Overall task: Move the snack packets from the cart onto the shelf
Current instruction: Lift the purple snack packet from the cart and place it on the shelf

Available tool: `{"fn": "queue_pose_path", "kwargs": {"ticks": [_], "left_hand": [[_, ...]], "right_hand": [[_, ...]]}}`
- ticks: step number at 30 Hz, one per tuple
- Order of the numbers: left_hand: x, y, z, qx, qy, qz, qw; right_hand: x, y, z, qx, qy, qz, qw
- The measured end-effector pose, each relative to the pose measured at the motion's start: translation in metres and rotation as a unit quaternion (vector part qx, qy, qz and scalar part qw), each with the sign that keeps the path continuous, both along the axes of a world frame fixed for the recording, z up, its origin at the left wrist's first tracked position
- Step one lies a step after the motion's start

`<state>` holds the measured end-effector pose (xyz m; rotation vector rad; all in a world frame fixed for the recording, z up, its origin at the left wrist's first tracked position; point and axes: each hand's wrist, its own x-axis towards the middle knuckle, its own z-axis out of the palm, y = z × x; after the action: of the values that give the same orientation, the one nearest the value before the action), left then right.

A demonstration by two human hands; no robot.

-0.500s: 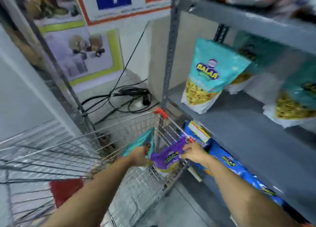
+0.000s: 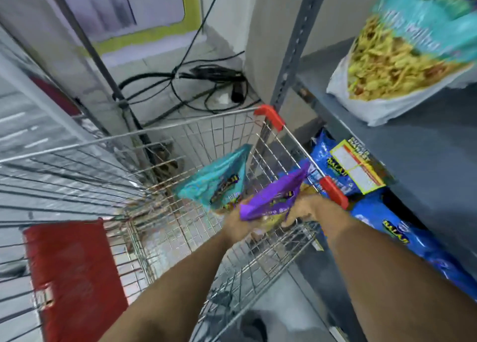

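Shop corner, pale tiled floor, black cables [image 2: 206, 83] coiled by the wall, poster with yellow-green border [image 2: 144, 29] above. Grey metal shelf [image 2: 426, 148] on the right; wire cart [image 2: 180, 125] with red corner caps parked just beside it, red flap [image 2: 74, 277] at its near end. Both arms reach into the cart's far end. Left hand [image 2: 236, 224] grasps the lower edge of a teal packet [image 2: 216, 179], which stands tilted inside the cart against the wire wall. Right hand [image 2: 302, 210] grips a purple packet [image 2: 273, 197] from the side, fingers closed on it; packet sits inside the cart close to its shelf-side rim, overlapping the teal one. Heavy blur, finger detail unclear. On the shelf: one big teal packet of yellow snacks [image 2: 402, 65], upright, leaning. Lower level holds blue packets [image 2: 387, 228] in a row, a yellow label [image 2: 356, 166] on the nearest.
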<state>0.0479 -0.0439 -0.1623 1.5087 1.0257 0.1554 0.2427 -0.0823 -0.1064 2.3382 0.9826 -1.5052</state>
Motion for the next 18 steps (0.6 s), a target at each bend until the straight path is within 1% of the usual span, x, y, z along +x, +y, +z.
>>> {"fn": "queue_pose_path", "kwargs": {"ticks": [1, 3, 5, 6, 9, 12, 14, 18], "left_hand": [[0.002, 0.000, -0.008, 0.003, -0.043, 0.023, 0.999], [0.000, -0.001, -0.014, -0.027, -0.042, 0.061, 0.997], [-0.005, -0.001, -0.011, -0.037, -0.037, 0.112, 0.992], [-0.008, 0.000, -0.006, -0.030, -0.048, 0.132, 0.990], [-0.016, 0.005, 0.029, -0.025, -0.069, 0.179, 0.981], [-0.023, 0.014, 0.082, -0.006, -0.113, 0.223, 0.968], [-0.023, 0.022, 0.124, 0.043, -0.111, 0.221, 0.968], [-0.007, 0.032, 0.207, 0.113, -0.097, 0.150, 0.977]], "right_hand": [[-0.001, 0.004, 0.003, 0.022, 0.004, -0.023, 0.999], [0.001, 0.006, -0.004, 0.088, 0.025, -0.060, 0.994], [0.000, 0.005, 0.002, 0.155, 0.063, -0.133, 0.977], [0.003, 0.004, 0.004, 0.187, 0.085, -0.173, 0.963], [-0.003, -0.002, 0.034, 0.245, 0.180, -0.216, 0.928], [-0.016, -0.006, 0.082, 0.323, 0.273, -0.264, 0.867], [-0.023, -0.014, 0.117, 0.384, 0.300, -0.297, 0.821], [-0.028, -0.043, 0.182, 0.464, 0.298, -0.319, 0.771]]}}
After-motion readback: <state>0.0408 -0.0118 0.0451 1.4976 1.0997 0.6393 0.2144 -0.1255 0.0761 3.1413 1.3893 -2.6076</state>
